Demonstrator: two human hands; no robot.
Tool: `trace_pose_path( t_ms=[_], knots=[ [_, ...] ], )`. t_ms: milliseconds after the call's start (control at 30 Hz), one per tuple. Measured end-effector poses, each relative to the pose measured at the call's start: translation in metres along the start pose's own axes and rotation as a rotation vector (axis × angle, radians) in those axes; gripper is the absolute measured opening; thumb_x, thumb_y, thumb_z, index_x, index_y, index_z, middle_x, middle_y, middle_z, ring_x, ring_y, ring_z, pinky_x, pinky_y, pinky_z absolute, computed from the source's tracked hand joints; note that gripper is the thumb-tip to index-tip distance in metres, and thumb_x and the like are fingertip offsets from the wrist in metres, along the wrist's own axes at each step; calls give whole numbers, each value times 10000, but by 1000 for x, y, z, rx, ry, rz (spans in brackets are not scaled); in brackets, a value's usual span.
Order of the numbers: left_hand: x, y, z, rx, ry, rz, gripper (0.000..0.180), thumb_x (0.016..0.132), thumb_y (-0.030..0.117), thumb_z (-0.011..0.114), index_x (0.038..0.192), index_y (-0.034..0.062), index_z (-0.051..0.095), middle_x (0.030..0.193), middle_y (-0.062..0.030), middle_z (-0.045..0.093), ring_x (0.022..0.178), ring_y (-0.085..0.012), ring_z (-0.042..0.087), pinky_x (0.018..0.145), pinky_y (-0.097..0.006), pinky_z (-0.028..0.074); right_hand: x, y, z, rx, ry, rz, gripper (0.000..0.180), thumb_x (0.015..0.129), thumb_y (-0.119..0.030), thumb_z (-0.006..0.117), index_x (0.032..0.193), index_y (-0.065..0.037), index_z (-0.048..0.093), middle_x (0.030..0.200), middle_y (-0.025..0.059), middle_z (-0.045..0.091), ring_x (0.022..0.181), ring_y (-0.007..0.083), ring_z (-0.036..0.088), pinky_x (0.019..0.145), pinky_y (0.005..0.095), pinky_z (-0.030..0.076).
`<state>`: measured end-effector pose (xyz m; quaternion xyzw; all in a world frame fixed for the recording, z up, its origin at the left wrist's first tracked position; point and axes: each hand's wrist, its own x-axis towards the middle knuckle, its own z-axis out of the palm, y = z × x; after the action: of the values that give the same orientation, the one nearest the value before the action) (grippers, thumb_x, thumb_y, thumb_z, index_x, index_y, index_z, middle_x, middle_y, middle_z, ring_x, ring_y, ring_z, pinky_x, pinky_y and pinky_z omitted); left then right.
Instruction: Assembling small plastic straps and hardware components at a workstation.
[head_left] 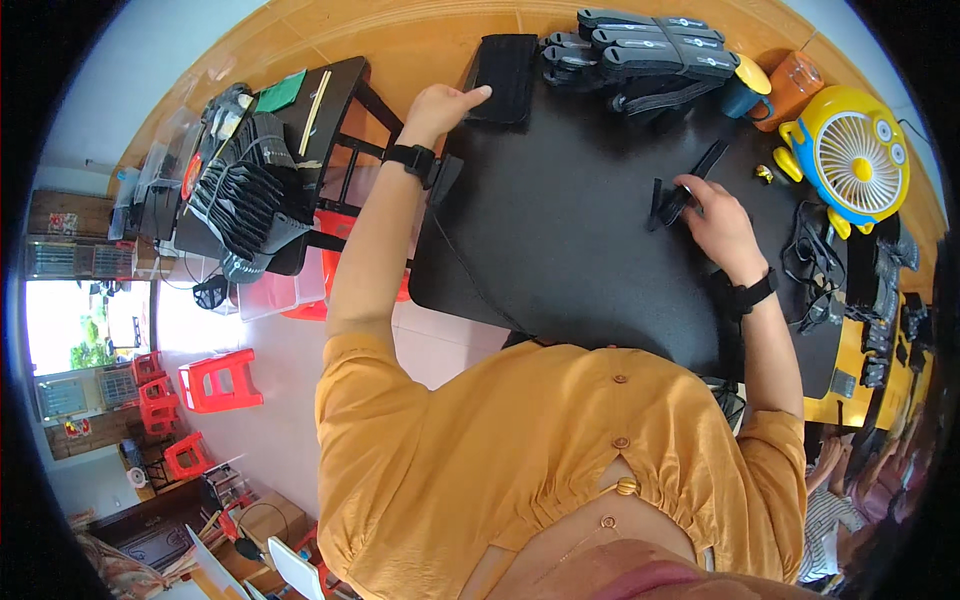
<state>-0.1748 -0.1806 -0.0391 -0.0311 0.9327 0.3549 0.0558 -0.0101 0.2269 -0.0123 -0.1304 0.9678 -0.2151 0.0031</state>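
My left hand (pixel 442 108) reaches to the far left of the black table (pixel 560 240), its thumb touching a flat black fabric pouch (pixel 505 78). My right hand (pixel 718 222) rests on the table further right, its fingers closed on a black strap (pixel 682 190) with a small buckle piece. A stack of black folded gear (pixel 640 50) lies at the table's far edge, beyond both hands. Both wrists wear black bands.
A yellow desk fan (pixel 850 158), a dark blue cup with a yellow lid (pixel 746 90) and an orange container (pixel 790 86) stand at the far right. Black cables (pixel 815 262) lie right of my right hand. A side table (pixel 270 170) holds black items; red stools (pixel 218 380) stand on the floor.
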Motion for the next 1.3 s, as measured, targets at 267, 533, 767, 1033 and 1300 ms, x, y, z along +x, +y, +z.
trace_pose_path(
  t_ms=[267, 533, 767, 1033, 1300],
  knots=[
    [-6, 22, 8, -112, -100, -119, 475, 767, 452, 816, 643, 91, 534, 532, 25, 409, 460, -90, 401, 436, -256, 307, -8, 7, 14, 56, 14, 71, 398, 856, -84, 625, 1246, -141, 576, 1010, 172, 633, 949, 367, 633, 830, 435, 506],
    [6, 8, 7, -313, -227, -189, 385, 831, 409, 768, 736, 78, 595, 560, 19, 473, 427, -81, 403, 362, -261, 253, -7, 6, 16, 112, -5, 98, 410, 855, -85, 651, 1255, -139, 579, 998, 167, 632, 924, 344, 634, 814, 413, 502],
    [-1, 21, 0, -391, -245, -270, 380, 862, 399, 736, 833, 35, 629, 596, 1, 563, 413, -69, 407, 353, -237, 259, -5, 1, 14, 128, -19, 142, 407, 854, -85, 662, 1251, -130, 585, 976, 154, 631, 876, 317, 630, 802, 393, 502],
    [21, 8, 9, -255, -232, -170, 367, 847, 348, 761, 861, 5, 630, 668, -38, 609, 447, -92, 461, 375, -231, 341, -6, 3, 16, 134, 2, 114, 413, 856, -87, 668, 1258, -133, 584, 964, 147, 624, 868, 309, 625, 798, 388, 503],
    [20, 28, 4, -627, -329, -267, 502, 882, 175, 694, 1208, -145, 486, 869, -215, 665, 752, -217, 699, 634, -261, 609, -7, 9, 17, 148, 0, 117, 418, 855, -95, 674, 1262, -131, 583, 962, 140, 619, 867, 301, 623, 795, 383, 502]
  ],
)
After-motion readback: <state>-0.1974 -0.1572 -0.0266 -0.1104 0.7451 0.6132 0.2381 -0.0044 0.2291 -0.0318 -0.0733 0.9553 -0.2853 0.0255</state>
